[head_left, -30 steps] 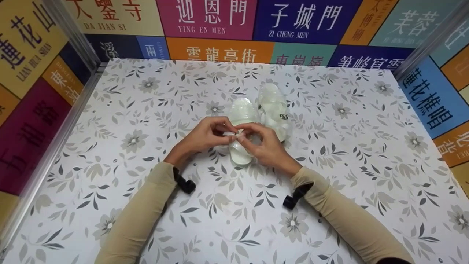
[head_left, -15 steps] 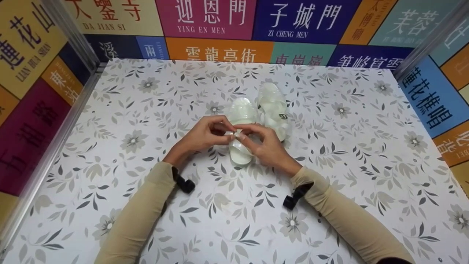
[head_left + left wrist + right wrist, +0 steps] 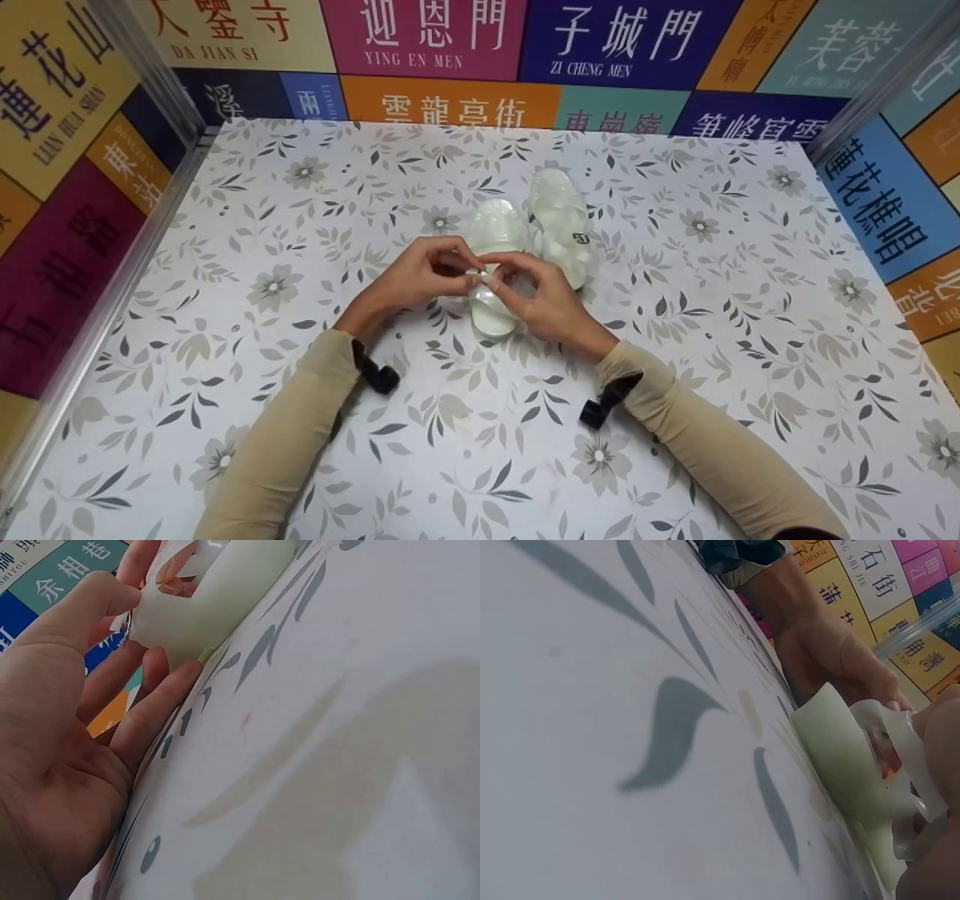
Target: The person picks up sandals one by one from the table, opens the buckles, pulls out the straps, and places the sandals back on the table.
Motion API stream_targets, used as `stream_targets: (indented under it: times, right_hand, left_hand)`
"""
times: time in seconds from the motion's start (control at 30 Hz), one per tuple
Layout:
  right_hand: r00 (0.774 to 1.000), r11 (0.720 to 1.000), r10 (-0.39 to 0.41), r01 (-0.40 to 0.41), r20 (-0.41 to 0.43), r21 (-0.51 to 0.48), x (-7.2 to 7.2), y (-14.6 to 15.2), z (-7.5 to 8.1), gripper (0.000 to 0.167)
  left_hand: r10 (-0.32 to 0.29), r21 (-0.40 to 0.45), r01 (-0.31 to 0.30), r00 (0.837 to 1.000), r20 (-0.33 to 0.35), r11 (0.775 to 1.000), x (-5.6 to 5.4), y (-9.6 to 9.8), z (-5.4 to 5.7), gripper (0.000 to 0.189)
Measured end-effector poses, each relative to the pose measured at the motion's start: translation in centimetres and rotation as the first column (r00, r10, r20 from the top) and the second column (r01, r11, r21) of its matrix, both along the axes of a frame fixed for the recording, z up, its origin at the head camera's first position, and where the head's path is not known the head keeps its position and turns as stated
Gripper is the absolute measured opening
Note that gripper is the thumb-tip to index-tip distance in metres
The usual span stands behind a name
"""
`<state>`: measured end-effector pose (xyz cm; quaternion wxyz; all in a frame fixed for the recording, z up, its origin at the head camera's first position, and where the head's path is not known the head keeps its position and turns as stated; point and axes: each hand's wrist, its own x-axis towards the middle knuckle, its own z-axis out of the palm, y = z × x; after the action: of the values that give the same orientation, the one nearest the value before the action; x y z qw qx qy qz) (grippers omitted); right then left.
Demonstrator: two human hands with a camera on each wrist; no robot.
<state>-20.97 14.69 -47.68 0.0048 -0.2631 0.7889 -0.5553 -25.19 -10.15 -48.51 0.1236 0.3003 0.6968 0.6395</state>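
A pale greenish-white sandal (image 3: 493, 321) lies on the table, toe end away from me, with both hands over its strap. My left hand (image 3: 420, 276) pinches the strap's end at the sandal's left side. A small shiny metal piece, like a buckle (image 3: 126, 630), shows by that thumb in the left wrist view. My right hand (image 3: 553, 301) pinches the pale ankle strap (image 3: 909, 751) from the other side. The fingertips of both hands nearly meet and hide most of the fastening. Just right of it lies the matching sandal (image 3: 556, 206), a dark round mark on its strap.
The table (image 3: 300, 420) has a white cover printed with grey leaves and flowers. Panels with large characters (image 3: 427, 41) stand behind it and along both sides. A metal frame edge (image 3: 161, 202) runs down the left side.
Both hands' fingertips have shifted very slightly left over the strap, with small finger movements. The two sandals and the forearms stay in place.
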Motion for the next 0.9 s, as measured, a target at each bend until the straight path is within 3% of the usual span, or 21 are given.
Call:
stream_targets:
  times: [0.53, 0.9]
  right_hand:
    - [1.000, 1.000, -0.016, 0.016, 0.002, 0.007, 0.21, -0.13, 0.36, 0.033]
    - [0.998, 0.997, -0.043, 0.039, -0.055, -0.072, 0.65, -0.21, 0.31, 0.030]
  left_hand:
    - [0.017, -0.012, -0.017, 1.000, -0.001, 1.000, -0.01, -0.19, 0.07, 0.016]
    - [0.016, -0.009, -0.016, 1.000, 0.009, 1.000, 0.03, -0.12, -0.06, 0.016]
